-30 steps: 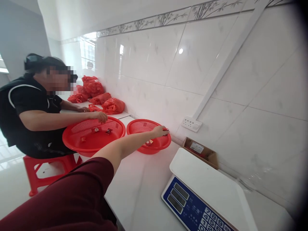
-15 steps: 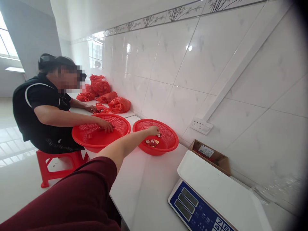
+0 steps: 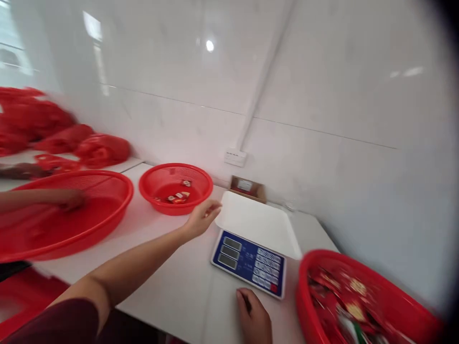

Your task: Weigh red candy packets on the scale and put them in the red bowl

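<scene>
My left hand (image 3: pixel 202 217) hovers over the white counter between a small red basket (image 3: pixel 158 184) and a white scale (image 3: pixel 254 224), fingers loosely spread and holding nothing. The small basket holds a few little wrapped sweets (image 3: pixel 178 196). My right hand (image 3: pixel 254 317) rests on the counter just in front of the scale's blue keypad (image 3: pixel 247 260), fingers curled; something dark seems to lie against it, but I cannot make it out. A red basket (image 3: pixel 394 296) full of wrapped sweets stands to the right of that hand.
A large red basket (image 3: pixel 89 210) sits at the left, with another person's hand (image 3: pixel 70 198) in it. Red plastic bags (image 3: pixel 64 138) lie along the tiled wall behind. A small cardboard box (image 3: pixel 247 187) stands behind the scale, under a wall socket (image 3: pixel 234 156).
My left hand has drawn back out of the small red basket toward the scale. The view has swung right and down, bringing my right hand and the full basket into sight.
</scene>
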`<state>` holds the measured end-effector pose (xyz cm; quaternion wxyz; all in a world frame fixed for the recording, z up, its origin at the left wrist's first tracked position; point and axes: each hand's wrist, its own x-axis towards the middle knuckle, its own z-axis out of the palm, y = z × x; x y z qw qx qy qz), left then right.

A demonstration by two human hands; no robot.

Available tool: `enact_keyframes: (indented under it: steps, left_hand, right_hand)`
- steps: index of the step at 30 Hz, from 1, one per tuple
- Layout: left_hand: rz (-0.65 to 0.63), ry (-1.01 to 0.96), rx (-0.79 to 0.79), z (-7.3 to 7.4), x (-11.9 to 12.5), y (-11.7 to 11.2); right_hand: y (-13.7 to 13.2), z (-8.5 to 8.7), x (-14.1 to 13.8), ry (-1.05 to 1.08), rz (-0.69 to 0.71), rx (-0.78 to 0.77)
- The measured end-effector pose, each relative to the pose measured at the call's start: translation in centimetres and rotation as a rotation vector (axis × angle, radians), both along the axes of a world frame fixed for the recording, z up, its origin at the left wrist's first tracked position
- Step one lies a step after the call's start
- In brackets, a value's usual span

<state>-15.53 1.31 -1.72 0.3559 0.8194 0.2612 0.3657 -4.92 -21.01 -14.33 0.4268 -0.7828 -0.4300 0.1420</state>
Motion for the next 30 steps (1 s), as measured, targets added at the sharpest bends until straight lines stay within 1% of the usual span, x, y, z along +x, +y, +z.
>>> enact_keyframes:
  steps: [1, 2, 4, 6, 7, 8, 9, 10, 12, 13, 14, 16, 17, 18, 19, 22, 25, 28, 30]
  left_hand:
    - [-0.116, -0.066, -0.071, -1.3, 0.2, -1.8]
    - [-0.244, -0.075, -0.151, -2.6, 0.3, -3.3]
    - [-0.419, -0.019, -0.258, -5.2, 0.3, -5.7]
    - [-0.533, 0.055, -0.353, -7.3, 0.4, -7.1]
    - [-0.574, 0.087, -0.401, -8.0, 0.4, -7.6]
    - [-0.603, 0.114, -0.442, -8.6, 0.5, -7.8]
    - [-0.626, 0.133, -0.473, -8.9, 0.4, -7.9]
    - [-0.64, 0.144, -0.493, -9.2, 0.4, -7.9]
    - [-0.657, 0.149, -0.508, -9.5, 0.3, -7.6]
    - [-0.665, 0.15, -0.513, -9.5, 0.3, -7.5]
    - [-0.677, 0.155, -0.52, -9.6, 0.3, -7.3]
    - [-0.704, 0.184, -0.519, -9.7, 0.2, -7.1]
    - [-0.719, 0.202, -0.512, -9.7, 0.2, -7.0]
    - [-0.731, 0.216, -0.503, -9.7, 0.3, -7.0]
    - [-0.74, 0.222, -0.493, -9.6, 0.3, -7.0]
    - [-0.764, 0.213, -0.479, -9.3, 0.2, -6.9]
    - [-0.779, 0.215, -0.465, -8.8, 0.0, -6.9]
    - [-0.777, 0.233, -0.447, -8.5, -0.1, -6.8]
    - [-0.775, 0.244, -0.453, -8.4, -0.2, -6.8]
  right_hand:
    - [0.0, 0.6, -0.2, 0.007, 0.026, 0.011]
    - [-0.1, 1.4, -0.4, 0.003, 0.039, 0.036]
    - [-0.8, 3.4, -0.7, -0.028, 0.071, 0.06]
    - [-2.2, 6.1, -0.7, -0.093, 0.078, 0.069]
    - [-3.1, 7.5, -0.4, -0.13, 0.068, 0.064]
    - [-4.1, 9.0, 0.3, -0.156, 0.037, 0.046]
    - [-5.2, 10.5, 1.3, -0.191, -0.029, 0.045]
    - [-6.3, 11.8, 2.6, -0.218, -0.111, 0.0]
    - [-8.5, 13.8, 6.1, -0.274, -0.283, -0.093]
    - [-9.4, 14.3, 8.1, -0.281, -0.381, -0.162]
    - [-10.3, 14.4, 10.0, -0.266, -0.445, -0.238]
    - [-11.6, 13.9, 13.5, -0.223, -0.485, -0.376]
    - [-12.0, 13.4, 14.8, -0.172, -0.448, -0.42]
    - [-12.3, 12.8, 15.8, -0.097, -0.375, -0.442]
    - [-12.4, 12.2, 16.5, -0.017, -0.334, -0.46]
    - [-12.0, 10.7, 17.2, 0.115, -0.238, -0.484]
    - [-11.7, 9.9, 17.4, 0.095, -0.206, -0.525]
    - [-11.9, 9.8, 17.9, 0.049, -0.242, -0.549]
    - [-12.2, 10.3, 18.2, -0.017, -0.31, -0.508]
